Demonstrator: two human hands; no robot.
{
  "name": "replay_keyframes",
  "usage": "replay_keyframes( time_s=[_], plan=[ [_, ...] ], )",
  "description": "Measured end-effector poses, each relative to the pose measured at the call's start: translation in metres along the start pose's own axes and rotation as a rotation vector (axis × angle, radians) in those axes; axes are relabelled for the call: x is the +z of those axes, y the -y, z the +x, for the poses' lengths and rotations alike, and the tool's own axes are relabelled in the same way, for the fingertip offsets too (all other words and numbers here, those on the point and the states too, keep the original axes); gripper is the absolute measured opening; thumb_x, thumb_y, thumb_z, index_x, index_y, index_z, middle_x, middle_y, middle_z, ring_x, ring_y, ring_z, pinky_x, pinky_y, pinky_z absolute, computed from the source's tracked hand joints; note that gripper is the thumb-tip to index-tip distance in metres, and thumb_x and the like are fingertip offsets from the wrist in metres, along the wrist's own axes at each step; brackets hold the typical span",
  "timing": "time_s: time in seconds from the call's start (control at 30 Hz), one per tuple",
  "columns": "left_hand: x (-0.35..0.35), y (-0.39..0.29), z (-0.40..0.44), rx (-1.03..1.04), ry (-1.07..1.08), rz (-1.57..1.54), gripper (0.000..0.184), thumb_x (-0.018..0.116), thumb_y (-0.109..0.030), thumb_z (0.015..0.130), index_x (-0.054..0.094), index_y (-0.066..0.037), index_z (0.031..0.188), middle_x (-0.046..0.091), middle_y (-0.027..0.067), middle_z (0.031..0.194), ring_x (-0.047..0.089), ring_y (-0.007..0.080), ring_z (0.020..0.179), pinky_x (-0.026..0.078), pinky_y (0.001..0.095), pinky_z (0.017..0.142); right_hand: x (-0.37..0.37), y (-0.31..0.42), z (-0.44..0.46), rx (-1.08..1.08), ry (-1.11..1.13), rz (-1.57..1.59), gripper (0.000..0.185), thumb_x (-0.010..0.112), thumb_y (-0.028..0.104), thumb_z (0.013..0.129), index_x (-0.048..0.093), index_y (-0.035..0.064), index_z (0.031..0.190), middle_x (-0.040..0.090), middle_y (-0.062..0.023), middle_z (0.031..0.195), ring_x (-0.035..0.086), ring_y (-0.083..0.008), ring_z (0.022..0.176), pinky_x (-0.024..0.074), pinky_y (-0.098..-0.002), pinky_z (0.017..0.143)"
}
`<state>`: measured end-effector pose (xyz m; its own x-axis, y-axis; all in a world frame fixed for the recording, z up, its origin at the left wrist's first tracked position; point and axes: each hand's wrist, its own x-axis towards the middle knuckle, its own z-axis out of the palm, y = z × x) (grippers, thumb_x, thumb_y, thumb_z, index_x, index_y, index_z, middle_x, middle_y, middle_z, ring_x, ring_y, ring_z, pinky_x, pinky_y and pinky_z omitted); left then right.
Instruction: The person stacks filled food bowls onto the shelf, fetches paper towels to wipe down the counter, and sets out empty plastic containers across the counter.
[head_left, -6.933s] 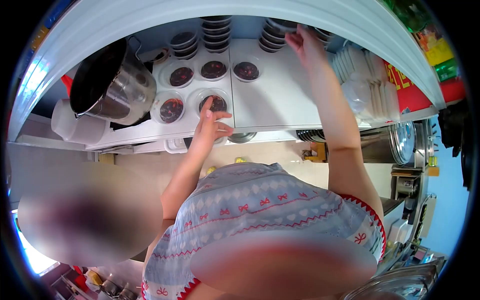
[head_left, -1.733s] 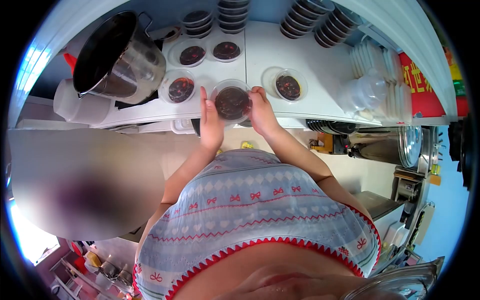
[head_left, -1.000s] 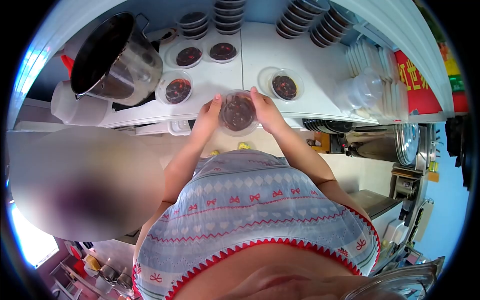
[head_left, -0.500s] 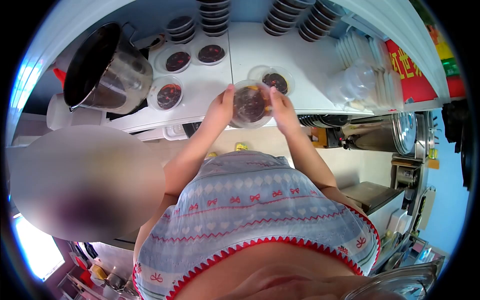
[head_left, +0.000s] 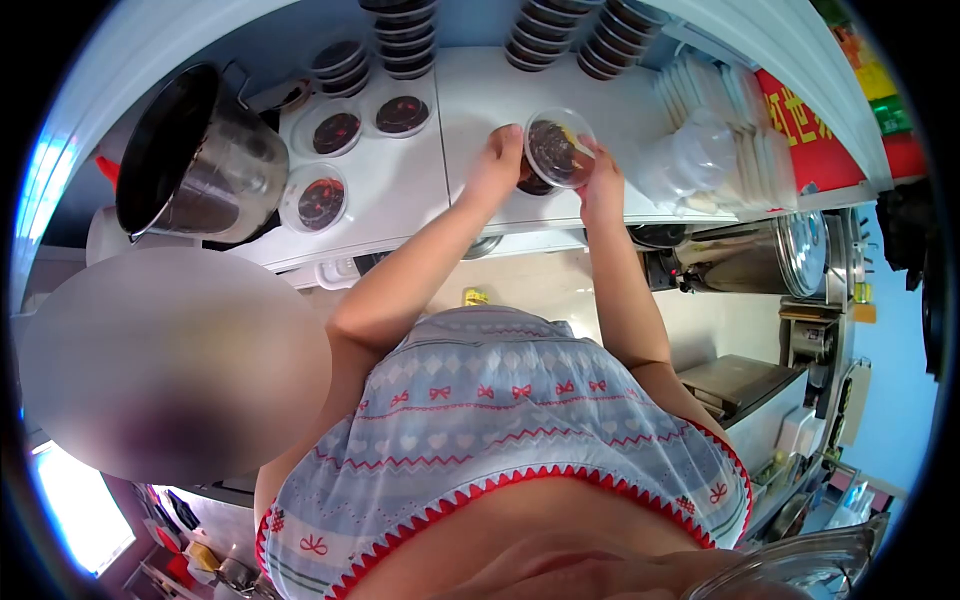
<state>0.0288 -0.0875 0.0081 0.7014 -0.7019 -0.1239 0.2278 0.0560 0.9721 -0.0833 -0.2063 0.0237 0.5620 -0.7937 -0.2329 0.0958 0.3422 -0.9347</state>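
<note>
A round clear plastic tub (head_left: 556, 146) with dark contents and reddish-orange bits is held tilted above the counter. My right hand (head_left: 602, 188) grips its right edge. At the left edge, the fingers of my left hand (head_left: 496, 168) are closed against the rim. Partly hidden beneath it, another dark-filled tub (head_left: 534, 184) stands on the counter; whether the two touch I cannot tell. To the left sit several similar tubs, including one with red bits (head_left: 322, 203) near the front edge.
A large metal pot (head_left: 225, 165) stands tilted-looking at the left of the white counter (head_left: 400, 180). Stacks of filled tubs (head_left: 545, 35) line the back. Clear lids or empty tubs (head_left: 700, 150) and stacked white containers (head_left: 745, 180) are at the right. A blurred oval covers the lower left.
Both hands have moved the tub to the right and farther over the counter, from the front edge to above the standing tub. The view has shifted slightly.
</note>
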Motion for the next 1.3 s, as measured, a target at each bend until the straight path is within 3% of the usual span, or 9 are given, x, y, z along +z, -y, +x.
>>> replay_keyframes(
  time_s=[0.33, 0.5, 0.63, 0.7, 0.8, 1.0, 1.07, 1.2, 1.3],
  plan=[
    [-0.001, 0.000, -0.010, -0.095, 0.038, 0.026, 0.060, 0.026, -0.050, 0.100, 0.053, 0.000, 0.117, 0.063, 0.0166, 0.097, 0.065, 0.0214, 0.090, 0.055, 0.0355, 0.070, -0.001, -0.002, 0.008, 0.094, 0.032, -0.152, 0.032, 0.040, 0.038, 0.098, 0.050, 0.0076, 0.099, 0.055, -0.0057, 0.079, 0.058, -0.0159, 0.067, 0.0488, -0.0326, 0.054],
    [0.004, 0.007, -0.017, 0.257, -0.214, 0.498, 0.059, 0.027, -0.048, 0.100, 0.054, 0.001, 0.119, 0.065, 0.0169, 0.099, 0.065, 0.0246, 0.083, 0.050, 0.0348, 0.076, -0.003, -0.011, 0.006, -0.063, 0.095, -0.158, 0.033, 0.039, 0.032, 0.100, 0.056, 0.0050, 0.111, 0.054, -0.0039, 0.082, 0.051, -0.0109, 0.069, 0.0463, -0.0259, 0.065],
    [-0.010, 0.005, -0.003, 0.082, -0.146, 0.496, 0.058, 0.027, -0.048, 0.100, 0.054, 0.001, 0.118, 0.063, 0.0221, 0.099, 0.063, 0.0312, 0.086, 0.049, 0.0384, 0.079, 0.008, -0.008, 0.000, -0.114, 0.112, -0.081, 0.034, 0.037, 0.029, 0.101, 0.057, 0.0055, 0.114, 0.057, -0.0027, 0.089, 0.050, -0.0092, 0.075, 0.0443, -0.0230, 0.070],
    [-0.024, -0.003, 0.000, 0.188, -0.107, 0.364, 0.037, 0.041, -0.034, 0.099, 0.058, -0.005, 0.112, 0.062, 0.0208, 0.107, 0.058, 0.0395, 0.098, 0.046, 0.0450, 0.083, 0.007, -0.012, 0.004, -0.138, 0.100, -0.073, 0.034, 0.036, 0.029, 0.101, 0.057, 0.0059, 0.115, 0.058, -0.0022, 0.092, 0.051, -0.0087, 0.078, 0.0443, -0.0225, 0.071],
    [-0.077, -0.014, 0.013, 0.661, -0.416, 1.141, 0.025, 0.062, -0.022, 0.084, 0.063, -0.014, 0.108, 0.060, 0.0083, 0.106, 0.055, 0.0290, 0.100, 0.044, 0.0426, 0.085, 0.001, -0.016, 0.011, -0.147, 0.049, -0.344, 0.036, 0.035, 0.030, 0.101, 0.057, 0.0048, 0.116, 0.060, -0.0083, 0.106, 0.059, -0.0178, 0.087, 0.0468, -0.0283, 0.078],
    [-0.144, -0.003, 0.011, 0.609, -0.401, 1.498, 0.029, 0.065, -0.016, 0.076, 0.065, -0.018, 0.105, 0.061, 0.0011, 0.105, 0.055, 0.0231, 0.101, 0.042, 0.0421, 0.086, 0.011, -0.010, 0.002, -0.468, -0.237, -1.129, 0.034, 0.040, 0.028, 0.097, 0.057, 0.0029, 0.113, 0.058, -0.0202, 0.110, 0.056, -0.0406, 0.100, 0.0444, -0.0470, 0.086],
    [-0.153, 0.002, 0.009, 0.631, -0.373, 1.523, 0.029, 0.063, -0.014, 0.075, 0.065, -0.018, 0.104, 0.061, 0.0002, 0.106, 0.055, 0.0221, 0.101, 0.043, 0.0409, 0.085, 0.017, 0.000, -0.008, -1.135, -0.351, -1.225, 0.027, 0.047, 0.019, 0.093, 0.057, 0.0026, 0.113, 0.058, -0.0179, 0.108, 0.056, -0.0360, 0.101, 0.0457, -0.0439, 0.085],
    [-0.158, 0.004, -0.028, 0.985, -0.326, 1.318, 0.034, 0.064, 0.000, 0.066, 0.069, -0.013, 0.097, 0.063, 0.0034, 0.097, 0.059, 0.0236, 0.091, 0.050, 0.0396, 0.085, 0.038, -0.003, -0.055, -0.867, 0.403, -0.665, 0.032, 0.050, 0.008, 0.089, 0.051, 0.0029, 0.121, 0.056, -0.0159, 0.111, 0.056, -0.0249, 0.098, 0.0474, -0.0336, 0.083],
    [-0.153, -0.015, -0.068, 1.124, -0.190, 1.191, 0.032, 0.064, 0.004, 0.065, 0.069, -0.011, 0.092, 0.062, 0.0038, 0.092, 0.060, 0.0221, 0.086, 0.053, 0.0390, 0.087, 0.068, -0.024, -0.077, -0.396, 0.498, -0.383, 0.036, 0.050, 0.015, 0.093, 0.047, 0.0034, 0.127, 0.056, -0.0139, 0.117, 0.056, -0.0224, 0.104, 0.0478, -0.0339, 0.087]
  ],
)
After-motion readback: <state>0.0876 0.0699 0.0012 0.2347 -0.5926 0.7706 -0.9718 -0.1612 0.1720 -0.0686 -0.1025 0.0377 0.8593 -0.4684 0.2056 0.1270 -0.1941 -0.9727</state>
